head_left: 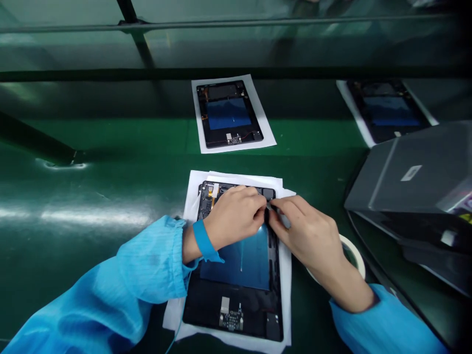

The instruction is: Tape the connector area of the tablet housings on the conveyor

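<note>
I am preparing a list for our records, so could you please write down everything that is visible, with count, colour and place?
Near tablet: 1, black and blue, below the hands
Far tablet: 1, black and blue, beyond it
Right tablet: 1, black and blue, partly behind box
Sheets: at least 3, white, under tablets
Box: 1, grey, right
Label: 1, white, on box
Ring: 1, off-white, partly behind right forearm
Post: 1, dark green, left
Rail: 1, grey, top; background blurred
Bench: 1, green, beneath
Wristband: 1, blue, left wrist
Cord: 1, blue, near left sleeve
Sleeves: 2, blue, both arms
Left hand: 1, bare, over near tablet
Right hand: 1, bare, same tablet's upper right
</note>
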`<state>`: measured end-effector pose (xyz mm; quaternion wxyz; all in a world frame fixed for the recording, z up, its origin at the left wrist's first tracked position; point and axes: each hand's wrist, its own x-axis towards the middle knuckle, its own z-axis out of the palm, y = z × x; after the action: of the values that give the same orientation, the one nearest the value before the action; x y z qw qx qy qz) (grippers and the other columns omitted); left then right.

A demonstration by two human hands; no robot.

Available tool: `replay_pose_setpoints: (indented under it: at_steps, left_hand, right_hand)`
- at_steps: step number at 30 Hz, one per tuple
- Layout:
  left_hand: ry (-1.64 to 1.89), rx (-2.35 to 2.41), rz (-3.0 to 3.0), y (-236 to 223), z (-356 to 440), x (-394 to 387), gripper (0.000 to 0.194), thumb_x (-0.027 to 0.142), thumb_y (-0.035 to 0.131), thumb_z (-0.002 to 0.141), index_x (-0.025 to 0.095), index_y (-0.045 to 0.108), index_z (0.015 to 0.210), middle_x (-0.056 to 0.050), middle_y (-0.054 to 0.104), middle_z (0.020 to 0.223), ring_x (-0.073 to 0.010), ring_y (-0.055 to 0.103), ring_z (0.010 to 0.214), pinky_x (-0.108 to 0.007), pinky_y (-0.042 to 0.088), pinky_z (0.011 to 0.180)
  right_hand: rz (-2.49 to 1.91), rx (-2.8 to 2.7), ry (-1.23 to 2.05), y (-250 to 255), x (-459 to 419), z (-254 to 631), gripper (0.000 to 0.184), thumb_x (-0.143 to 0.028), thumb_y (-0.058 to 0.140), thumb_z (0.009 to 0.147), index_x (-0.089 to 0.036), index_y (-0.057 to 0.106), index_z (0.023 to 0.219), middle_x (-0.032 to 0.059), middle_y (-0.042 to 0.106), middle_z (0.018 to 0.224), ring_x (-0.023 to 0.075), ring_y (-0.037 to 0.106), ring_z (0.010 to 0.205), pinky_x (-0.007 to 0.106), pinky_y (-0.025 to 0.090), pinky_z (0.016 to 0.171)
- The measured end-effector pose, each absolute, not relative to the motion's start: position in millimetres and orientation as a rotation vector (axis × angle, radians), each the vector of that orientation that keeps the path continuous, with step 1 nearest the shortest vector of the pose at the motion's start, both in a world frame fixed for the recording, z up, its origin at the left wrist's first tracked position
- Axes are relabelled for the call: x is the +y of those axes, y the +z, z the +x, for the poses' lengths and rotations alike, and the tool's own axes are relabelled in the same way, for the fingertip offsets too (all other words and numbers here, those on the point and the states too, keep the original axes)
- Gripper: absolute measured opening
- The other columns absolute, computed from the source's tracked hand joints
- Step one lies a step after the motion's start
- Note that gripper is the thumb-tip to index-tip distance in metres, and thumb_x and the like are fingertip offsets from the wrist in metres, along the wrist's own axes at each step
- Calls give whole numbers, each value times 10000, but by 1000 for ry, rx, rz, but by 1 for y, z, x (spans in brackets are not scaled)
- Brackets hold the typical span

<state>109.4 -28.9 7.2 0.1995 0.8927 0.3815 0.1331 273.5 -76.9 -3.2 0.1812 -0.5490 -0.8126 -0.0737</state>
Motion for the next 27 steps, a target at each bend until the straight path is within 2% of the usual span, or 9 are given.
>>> replay_pose_setpoints:
  at_steps: [20,27]
  left_hand:
    - [383,1055,2485,6,110,-29,141,172,497,841,165,606,752,-32,601,782,-191,556,784,-331,451,762]
    - [406,1061,2488,4,110,-29,138,169,499,839,162,603,748,-26,600,775,-190,550,774,-329,444,750]
  right_hand:
    - [-1606,-2333,-266,0,-76,272,167,-211,492,878,-163,651,859,25,616,788,119,542,630,269,305,494]
    - [-1600,-2386,-256,3,-74,272,169,-203,492,881,-174,636,798,14,607,788,110,512,625,273,300,519]
